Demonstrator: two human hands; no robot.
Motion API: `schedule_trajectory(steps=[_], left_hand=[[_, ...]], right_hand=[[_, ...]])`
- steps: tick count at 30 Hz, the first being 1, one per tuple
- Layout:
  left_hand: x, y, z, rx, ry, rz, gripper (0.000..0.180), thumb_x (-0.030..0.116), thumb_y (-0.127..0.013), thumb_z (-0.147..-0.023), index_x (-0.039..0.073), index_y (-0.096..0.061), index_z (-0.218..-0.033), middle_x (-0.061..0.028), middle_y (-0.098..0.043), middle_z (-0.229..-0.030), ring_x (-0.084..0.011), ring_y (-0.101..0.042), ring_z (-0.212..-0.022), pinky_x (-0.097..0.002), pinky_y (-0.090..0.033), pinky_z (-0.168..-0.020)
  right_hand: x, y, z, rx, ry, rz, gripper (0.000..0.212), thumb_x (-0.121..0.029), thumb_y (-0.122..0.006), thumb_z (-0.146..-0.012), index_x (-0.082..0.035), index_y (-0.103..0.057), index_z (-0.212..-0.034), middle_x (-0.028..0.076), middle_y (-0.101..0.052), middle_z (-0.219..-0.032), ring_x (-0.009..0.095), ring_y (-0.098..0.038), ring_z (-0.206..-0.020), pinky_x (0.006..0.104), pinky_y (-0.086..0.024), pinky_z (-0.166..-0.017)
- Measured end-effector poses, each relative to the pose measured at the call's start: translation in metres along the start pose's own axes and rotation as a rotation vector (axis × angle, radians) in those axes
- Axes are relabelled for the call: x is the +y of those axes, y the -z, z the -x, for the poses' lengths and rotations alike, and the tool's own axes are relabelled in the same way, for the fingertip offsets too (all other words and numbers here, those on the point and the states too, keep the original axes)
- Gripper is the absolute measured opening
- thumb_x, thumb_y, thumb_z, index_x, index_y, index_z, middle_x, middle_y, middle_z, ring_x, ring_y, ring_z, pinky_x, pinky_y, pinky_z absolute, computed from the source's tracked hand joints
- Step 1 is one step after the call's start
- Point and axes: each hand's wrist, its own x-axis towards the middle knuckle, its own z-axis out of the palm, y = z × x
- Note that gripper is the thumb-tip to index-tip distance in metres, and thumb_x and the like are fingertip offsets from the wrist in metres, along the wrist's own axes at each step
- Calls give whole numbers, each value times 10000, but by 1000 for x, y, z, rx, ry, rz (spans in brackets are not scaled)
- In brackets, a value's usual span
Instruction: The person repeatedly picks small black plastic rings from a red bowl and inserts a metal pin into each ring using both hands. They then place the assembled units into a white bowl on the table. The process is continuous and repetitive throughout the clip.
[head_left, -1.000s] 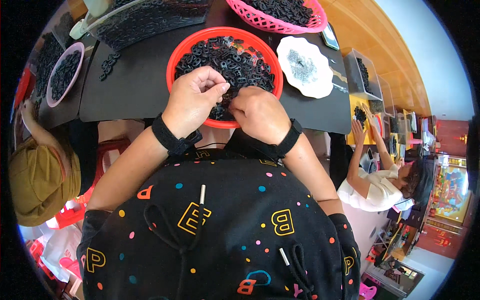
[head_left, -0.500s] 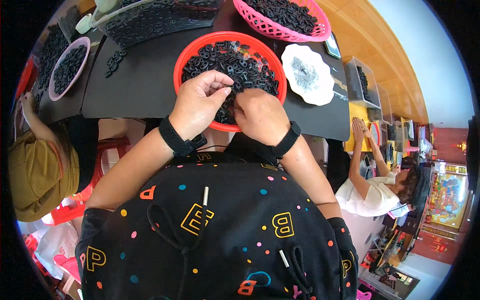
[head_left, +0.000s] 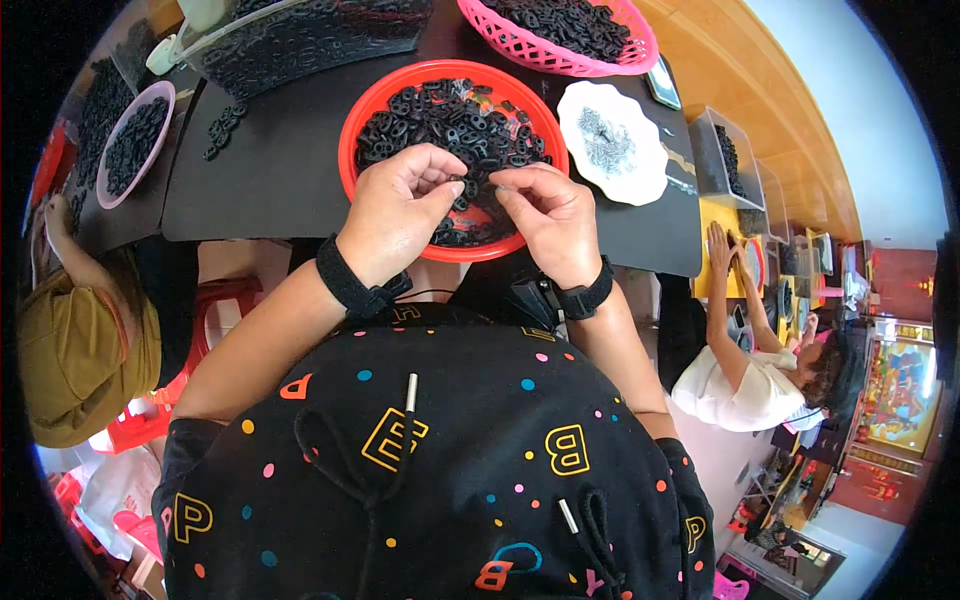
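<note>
Over a red round basin (head_left: 349, 150) filled with small black oval links (head_left: 440, 125), both my hands work close together. My left hand (head_left: 395, 205) is closed in a pinch, with a black link (head_left: 468, 192) at its thumb and fingertips. Just to its right, my right hand (head_left: 556, 225) pinches thumb against forefinger; whatever lies between them is too small to make out. A white scalloped plate (head_left: 645, 180) stands right of the basin, bearing a heap of small thin silvery pieces (head_left: 605, 142).
Behind the basin are a clear bin (head_left: 310, 50) and a pink basket (head_left: 530, 52), both with black links. A few links (head_left: 225, 130) lie on the dark table (head_left: 270, 185). A pale pink bowl (head_left: 165, 120) stands left. People sit at left and right (head_left: 745, 390).
My right hand has turned and drawn slightly right, its fingers now extended in a fingertip pinch. My left hand stays nearly in place. The view has shifted slightly.
</note>
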Motion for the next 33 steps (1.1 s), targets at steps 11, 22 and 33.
schedule_trajectory(steps=[11, 22, 33], left_hand=[[7, -8, 1, -82, 50, 73, 185, -18, -568, -842, 8, -588, -1024, -2, -600, -886, -59, -550, -806, -207, -454, -748], [6, -8, 2, -146, 101, 115, 143, -20, -567, -847, 10, -584, -985, -10, -611, -884, -64, -558, -786, -210, -467, -723], [6, -6, 3, -157, 118, 173, 126, -21, -576, -840, 9, -590, -962, -14, -620, -873, -69, -574, -787, -215, -476, -724]], right_hand=[[-5, 2, 5, -65, -124, -355, 89, 30, -601, -832, 2, -619, -914, -1, -611, -815, 40, -544, -729, 186, -448, -666], [-6, 1, 6, -62, -145, -301, 21, -3, -617, -830, 7, -630, -843, 6, -625, -770, 48, -550, -703, 199, -456, -639], [-7, 2, 4, -88, -173, -294, 27, -21, -624, -832, 4, -629, -824, -2, -624, -751, 45, -541, -693, 201, -449, -624]])
